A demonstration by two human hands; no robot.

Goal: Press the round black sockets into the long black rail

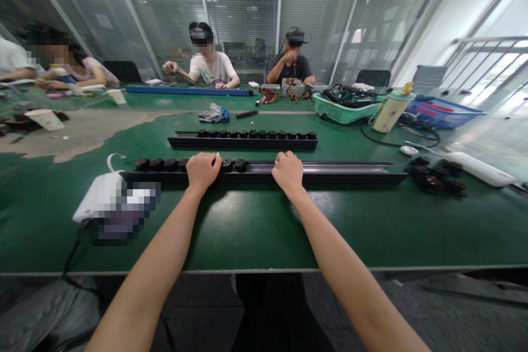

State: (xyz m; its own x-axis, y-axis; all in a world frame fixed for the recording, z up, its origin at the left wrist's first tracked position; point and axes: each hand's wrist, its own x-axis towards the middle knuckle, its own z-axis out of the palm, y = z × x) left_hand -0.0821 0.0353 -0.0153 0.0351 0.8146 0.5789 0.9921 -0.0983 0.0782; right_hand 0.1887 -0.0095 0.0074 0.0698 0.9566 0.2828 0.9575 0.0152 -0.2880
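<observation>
A long black metal rail [350, 176], shaped like an open channel, lies across the table in front of me. Several round black socket-like pieces [170, 164] sit in its left half, while bare metal shows in its right half. My left hand [203, 171] is closed over the rail among these pieces, its fingertips hidden behind the far side. Further right, my right hand [288, 170] has its fingers curled over the same rail, just past the last piece in the row. Behind it lies a shorter black rail [243, 143] filled with similar pieces.
Loose black pieces [438, 177] lie right of the rail, near a white power strip [480, 168]. At left are a white box [97, 195] and a blurred-out flat item [127, 214]. Gloves [213, 114], a green basket [344, 109] and a bottle [391, 110] stand farther back. Co-workers sit opposite.
</observation>
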